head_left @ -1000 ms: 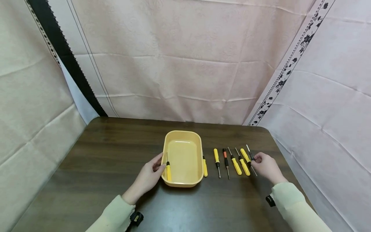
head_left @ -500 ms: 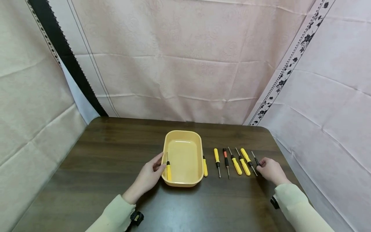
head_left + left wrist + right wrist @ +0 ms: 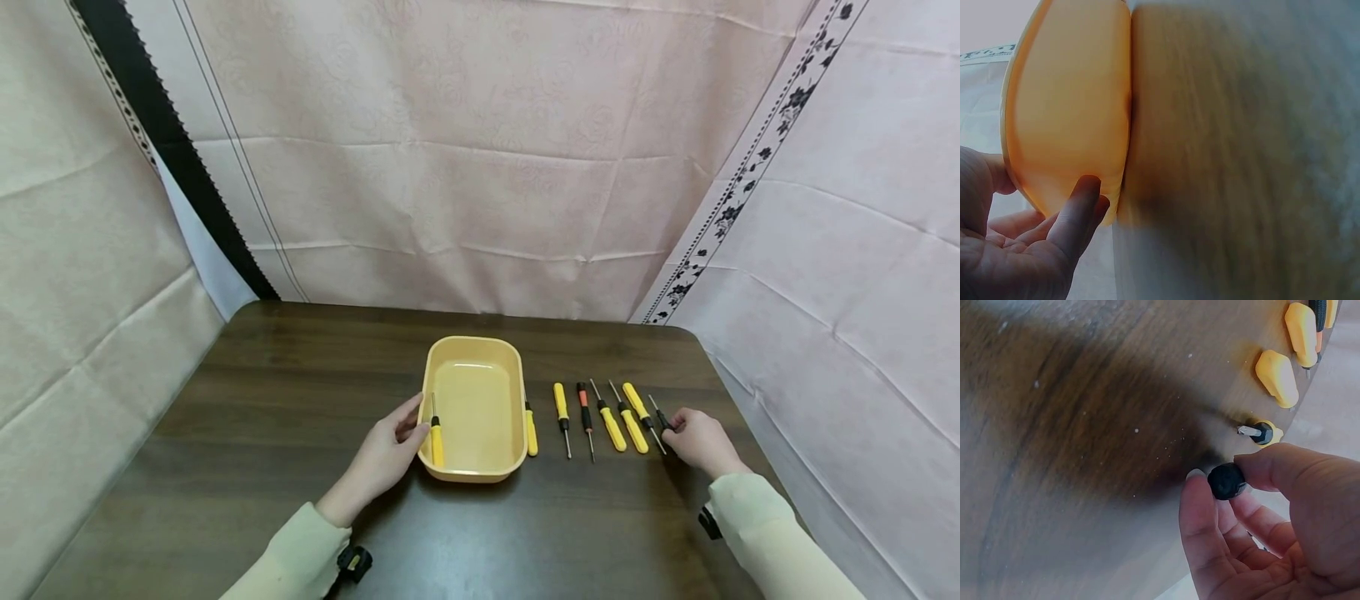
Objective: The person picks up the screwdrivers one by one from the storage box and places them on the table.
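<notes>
My left hand (image 3: 387, 450) grips the left rim of a yellow plastic tray (image 3: 472, 477), thumb at the rim and fingers against the outer wall (image 3: 1072, 94). Inside the tray, along its left side, lies a yellow-handled screwdriver (image 3: 437, 446). At the right end of the row, my right hand (image 3: 701, 442) pinches the black handle (image 3: 1227, 481) of a small screwdriver (image 3: 660, 414) between thumb and fingers. Its shaft points away to the upper left. Just left of it lies a yellow screwdriver (image 3: 637, 405) with its tip towards me. Whether the held screwdriver touches the table is unclear.
Several more screwdrivers lie in a row right of the tray, including a red-and-black one (image 3: 584, 408) and a yellow one (image 3: 532, 433) close against the tray's wall. The dark wooden table (image 3: 300, 375) ends at hanging cloths (image 3: 465, 208) behind and at both sides.
My right hand has moved right and a little towards me with the black screwdriver, away from the yellow one beside it. It has hardly moved in the last half second. The left hand stays put.
</notes>
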A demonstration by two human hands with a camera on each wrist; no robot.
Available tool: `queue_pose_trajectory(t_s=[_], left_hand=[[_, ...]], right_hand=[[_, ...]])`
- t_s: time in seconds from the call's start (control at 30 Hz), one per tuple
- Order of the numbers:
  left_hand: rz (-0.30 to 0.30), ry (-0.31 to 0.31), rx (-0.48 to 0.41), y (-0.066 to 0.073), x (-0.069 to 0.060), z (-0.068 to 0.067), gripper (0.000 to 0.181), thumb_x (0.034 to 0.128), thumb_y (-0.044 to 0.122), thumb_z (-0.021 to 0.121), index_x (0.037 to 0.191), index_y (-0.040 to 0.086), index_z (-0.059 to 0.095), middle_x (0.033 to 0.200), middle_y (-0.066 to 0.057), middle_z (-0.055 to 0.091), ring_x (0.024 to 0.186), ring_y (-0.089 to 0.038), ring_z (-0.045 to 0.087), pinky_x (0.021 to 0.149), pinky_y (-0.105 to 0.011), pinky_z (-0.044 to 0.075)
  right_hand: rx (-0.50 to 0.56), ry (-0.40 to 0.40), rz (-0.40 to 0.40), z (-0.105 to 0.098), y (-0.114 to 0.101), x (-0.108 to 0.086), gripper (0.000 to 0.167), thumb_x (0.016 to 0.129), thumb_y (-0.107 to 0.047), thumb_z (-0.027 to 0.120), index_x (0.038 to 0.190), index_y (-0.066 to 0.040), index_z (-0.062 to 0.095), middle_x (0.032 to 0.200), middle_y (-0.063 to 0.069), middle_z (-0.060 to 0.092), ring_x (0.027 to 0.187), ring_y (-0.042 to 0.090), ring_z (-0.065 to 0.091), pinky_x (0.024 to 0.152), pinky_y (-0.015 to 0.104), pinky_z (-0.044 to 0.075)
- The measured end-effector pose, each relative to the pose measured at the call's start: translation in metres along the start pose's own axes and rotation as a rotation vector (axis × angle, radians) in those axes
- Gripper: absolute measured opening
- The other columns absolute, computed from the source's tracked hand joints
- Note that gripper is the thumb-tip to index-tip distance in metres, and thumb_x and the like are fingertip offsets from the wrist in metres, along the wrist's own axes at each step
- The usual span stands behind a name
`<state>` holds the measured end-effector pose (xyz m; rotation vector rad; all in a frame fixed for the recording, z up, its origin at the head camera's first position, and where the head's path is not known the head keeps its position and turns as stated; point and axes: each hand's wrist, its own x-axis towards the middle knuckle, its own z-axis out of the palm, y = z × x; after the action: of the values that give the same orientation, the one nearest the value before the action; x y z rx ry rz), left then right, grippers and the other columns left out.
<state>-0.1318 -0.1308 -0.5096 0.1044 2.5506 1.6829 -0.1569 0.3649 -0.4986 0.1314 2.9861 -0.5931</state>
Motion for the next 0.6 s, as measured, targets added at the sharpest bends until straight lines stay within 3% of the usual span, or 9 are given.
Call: queue_pose_trajectory(t_s=[0.6], left_hand=[[-0.027,0.000,-0.006,-0.0044,0.0020,0.0013,0.054,0.0973,0.025,0.060,0.148,0.023,0.042,0.128,-0.007,0.060,0.108,-0.017,0.061,0.086,-0.032,0.053]], right_hand=[[0.001,-0.018,0.035,0.0013,-0.0027,0.0000,0.019,0.087,-0.016,0.062,0.091,0.002,0.060,0.081,0.011,0.062,0.069,0.024,0.056,0.061,0.040,0.047]])
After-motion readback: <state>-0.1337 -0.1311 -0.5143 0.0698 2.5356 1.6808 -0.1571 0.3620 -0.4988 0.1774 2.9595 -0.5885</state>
